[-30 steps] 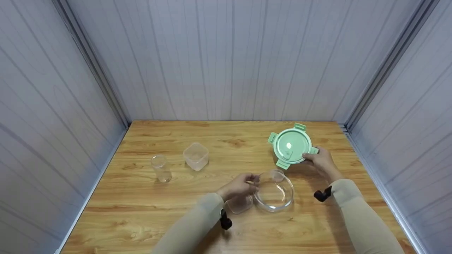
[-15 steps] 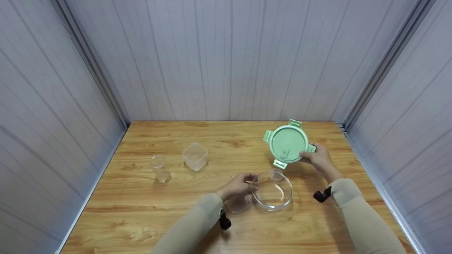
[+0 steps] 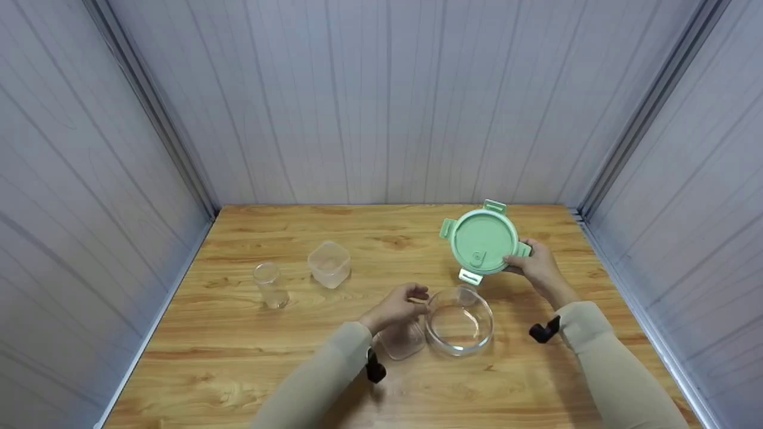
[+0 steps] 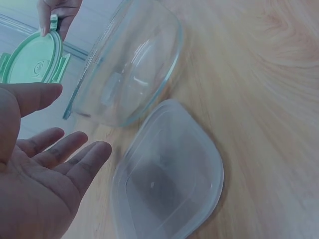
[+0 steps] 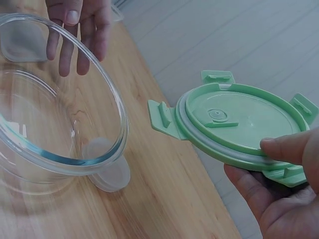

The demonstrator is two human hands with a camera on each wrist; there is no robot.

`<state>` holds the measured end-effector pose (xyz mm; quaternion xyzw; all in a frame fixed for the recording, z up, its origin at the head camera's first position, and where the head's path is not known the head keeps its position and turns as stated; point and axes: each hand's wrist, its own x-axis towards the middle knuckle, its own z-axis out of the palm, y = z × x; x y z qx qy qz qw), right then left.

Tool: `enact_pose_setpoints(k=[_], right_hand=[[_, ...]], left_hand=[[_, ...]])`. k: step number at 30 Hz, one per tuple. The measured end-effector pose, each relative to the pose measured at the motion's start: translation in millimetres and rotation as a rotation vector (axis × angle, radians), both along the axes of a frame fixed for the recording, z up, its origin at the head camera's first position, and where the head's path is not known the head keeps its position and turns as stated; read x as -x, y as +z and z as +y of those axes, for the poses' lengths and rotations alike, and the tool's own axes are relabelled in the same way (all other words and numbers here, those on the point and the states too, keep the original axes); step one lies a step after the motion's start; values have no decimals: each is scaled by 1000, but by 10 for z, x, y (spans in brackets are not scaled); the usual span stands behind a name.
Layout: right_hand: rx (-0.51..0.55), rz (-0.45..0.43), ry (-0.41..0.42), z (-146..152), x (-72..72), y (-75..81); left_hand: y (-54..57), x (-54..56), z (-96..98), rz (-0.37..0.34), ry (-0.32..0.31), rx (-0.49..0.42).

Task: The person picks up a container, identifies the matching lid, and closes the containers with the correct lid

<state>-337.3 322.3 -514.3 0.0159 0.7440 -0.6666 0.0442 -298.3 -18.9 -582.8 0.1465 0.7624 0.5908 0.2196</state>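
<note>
My right hand (image 3: 536, 268) pinches a round green container lid (image 3: 484, 241) by its right edge, thumb on top and fingers underneath. Several clip flaps stick out around the lid, and in the right wrist view a pale sealing ring runs round it. The lid hangs in the air behind a round glass bowl (image 3: 459, 336), which stands uncovered on the table. Beside the bowl's left rim is my left hand (image 3: 396, 307), its fingers spread and holding nothing. A clear square lid (image 4: 169, 174) lies below that hand, left of the bowl.
Behind the bowl lies a small round translucent lid (image 5: 112, 174). Farther left on the wooden table (image 3: 208, 357) stand a square translucent tub (image 3: 329, 265) and a clear glass jar (image 3: 272, 286). Panelled walls (image 3: 357, 107) enclose the back and sides.
My right hand has shifted the green lid a little left and back, changing its tilt. My left hand has loosened its fingers and drawn slightly left from the bowl's rim.
</note>
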Motion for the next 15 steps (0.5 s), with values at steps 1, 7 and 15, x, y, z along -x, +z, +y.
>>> enact_pose_setpoints(k=[1,7,15], right_hand=[[1,1,3,-5,-3,3],[36,-3,9,-55,-16,21],[16,6,36,-82,-44,32]], left_hand=[[10,3,-10,17,3,3],[74,35,-60,78,39,12],[192,122,-118,112,59,-7]])
